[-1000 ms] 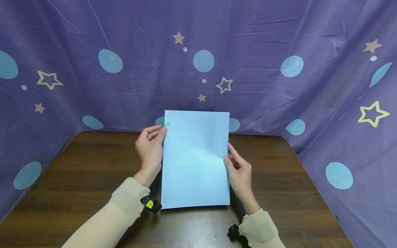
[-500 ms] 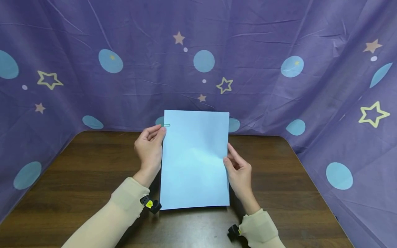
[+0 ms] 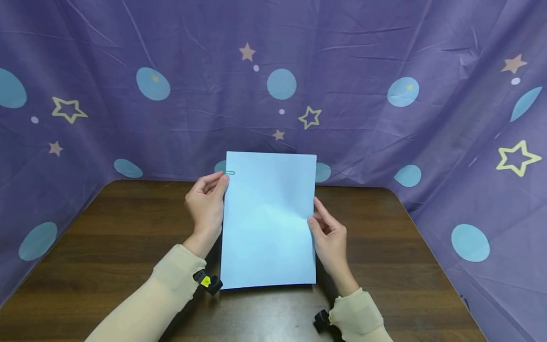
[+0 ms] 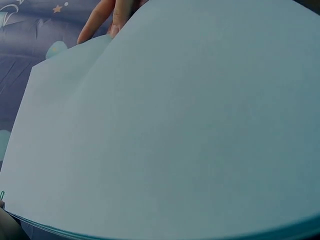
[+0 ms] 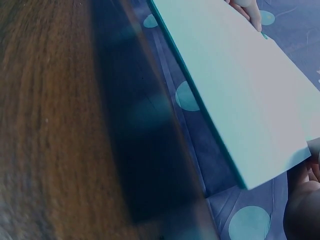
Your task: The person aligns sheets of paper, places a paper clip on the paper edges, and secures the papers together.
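A thin stack of pale blue paper is held up in front of the person, over the table, its broad face toward the head camera. Layered sheet edges show along the bottom in the left wrist view. Near the top of its left edge sits a small green paper clip, lying level across that edge. The left hand pinches at the clip's outer end with thumb and forefinger, against the paper's edge. Lower down on the opposite side, the right hand grips the stack between thumb and fingers, some of them hidden behind it.
Below is a dark brown wooden table with rounded far corners. A purple curtain with stars and blue dots surrounds it at the back and sides. Each wrist carries a small black camera.
The paper clip has turned from slightly slanted to level, and the left hand has shifted very slightly left. The paper's left side moved a little with it. The right hand has stayed in place.
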The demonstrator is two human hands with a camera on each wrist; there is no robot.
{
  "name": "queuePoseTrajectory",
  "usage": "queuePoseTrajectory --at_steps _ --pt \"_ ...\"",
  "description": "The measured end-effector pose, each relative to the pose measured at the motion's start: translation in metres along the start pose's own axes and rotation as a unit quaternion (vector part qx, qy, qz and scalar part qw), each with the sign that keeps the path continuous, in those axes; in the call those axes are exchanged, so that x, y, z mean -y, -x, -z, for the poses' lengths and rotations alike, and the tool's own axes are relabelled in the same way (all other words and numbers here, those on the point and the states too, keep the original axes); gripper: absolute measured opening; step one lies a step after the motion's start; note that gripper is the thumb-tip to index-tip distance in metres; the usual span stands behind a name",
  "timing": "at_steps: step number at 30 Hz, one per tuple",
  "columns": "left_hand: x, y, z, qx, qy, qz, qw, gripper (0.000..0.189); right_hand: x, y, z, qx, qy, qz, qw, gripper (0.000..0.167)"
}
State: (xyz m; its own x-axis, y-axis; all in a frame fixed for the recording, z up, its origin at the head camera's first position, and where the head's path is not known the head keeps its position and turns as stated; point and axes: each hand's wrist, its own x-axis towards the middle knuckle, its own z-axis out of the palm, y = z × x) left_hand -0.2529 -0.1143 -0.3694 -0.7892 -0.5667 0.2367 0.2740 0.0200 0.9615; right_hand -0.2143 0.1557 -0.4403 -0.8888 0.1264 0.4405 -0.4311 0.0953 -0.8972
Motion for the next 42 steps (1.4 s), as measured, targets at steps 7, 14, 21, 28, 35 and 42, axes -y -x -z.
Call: queuePoseTrajectory --at_steps 7,14,21,28,35,42 --pt "0.0041 -0.0012 0.0022 0.014 0.014 -0.01 0.9998 0.027 0.0012 -0.0001 0.0002 -0.001 0.0 -0.02 0.9998 0.05" --pt "0.0037 -0.0015 0.0021 0.022 0.018 -0.008 0.9996 0.024 0.0019 -0.0002 0.0011 0.004 0.0 -0.027 0.9996 0.05" --pt "0.0023 -0.0008 0.0004 0.022 0.019 -0.008 0.9995 0.022 0.002 -0.0002 0.0014 0.001 -0.005 -0.036 0.9994 0.05" --pt "0.006 -0.0024 0.0018 0.033 0.031 -0.012 0.9989 0.022 0.0021 -0.0009 0.0021 -0.001 -0.005 -0.035 0.9994 0.05" --pt "0.0063 -0.003 0.0019 0.034 0.032 -0.008 0.9989 0.022 0.0012 -0.0018 0.0023 -0.001 -0.001 -0.034 0.9994 0.05" --pt "0.0065 -0.0022 0.0028 0.038 0.032 -0.006 0.9987 0.021 -0.0005 -0.0012 0.0033 -0.003 0.006 -0.037 0.9993 0.051"
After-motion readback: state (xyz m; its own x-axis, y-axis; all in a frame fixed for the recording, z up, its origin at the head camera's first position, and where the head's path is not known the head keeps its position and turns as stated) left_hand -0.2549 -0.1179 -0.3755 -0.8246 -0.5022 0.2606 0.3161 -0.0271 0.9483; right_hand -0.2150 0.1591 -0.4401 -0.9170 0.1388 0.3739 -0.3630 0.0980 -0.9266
